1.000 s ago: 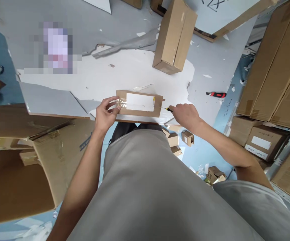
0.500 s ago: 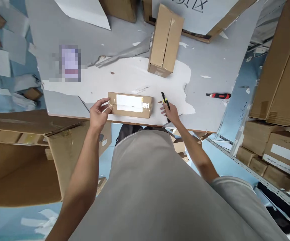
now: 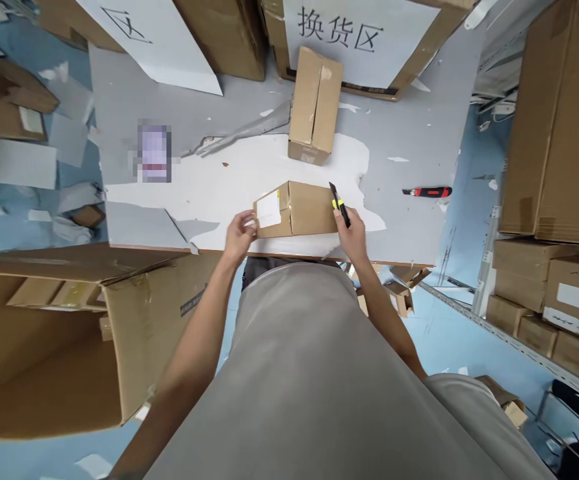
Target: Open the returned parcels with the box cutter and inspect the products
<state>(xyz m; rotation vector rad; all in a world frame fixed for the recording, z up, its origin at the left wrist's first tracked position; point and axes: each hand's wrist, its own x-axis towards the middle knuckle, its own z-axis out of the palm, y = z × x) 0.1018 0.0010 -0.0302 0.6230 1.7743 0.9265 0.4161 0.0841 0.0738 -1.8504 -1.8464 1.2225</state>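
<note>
A small brown cardboard box [image 3: 312, 210] with a white label [image 3: 269, 210] rests near the table's front edge, turned so that two of its faces show. The fingers of my left hand [image 3: 240, 235] grip its left end. My right hand [image 3: 353, 235] is closed around a black and yellow utility knife [image 3: 339, 202], tip pointing away from me, and is against the box's right end. Behind them stands a second, closed cardboard box [image 3: 314, 107]. A red and black utility knife [image 3: 428, 192] lies on the table to the right.
The grey table [image 3: 409, 127] has a torn white patch on top. Big boxes with printed sheets [image 3: 354, 40] line its back. A pixelated purple item [image 3: 154, 153] is at the left. A large open carton [image 3: 144, 320] stands front left; stacked cartons [image 3: 534, 133] are at the right.
The box has been turned and shifted right, showing another face, with my left hand still at its left end. My right hand, with the knife, now meets its right end. The view has shifted.
</note>
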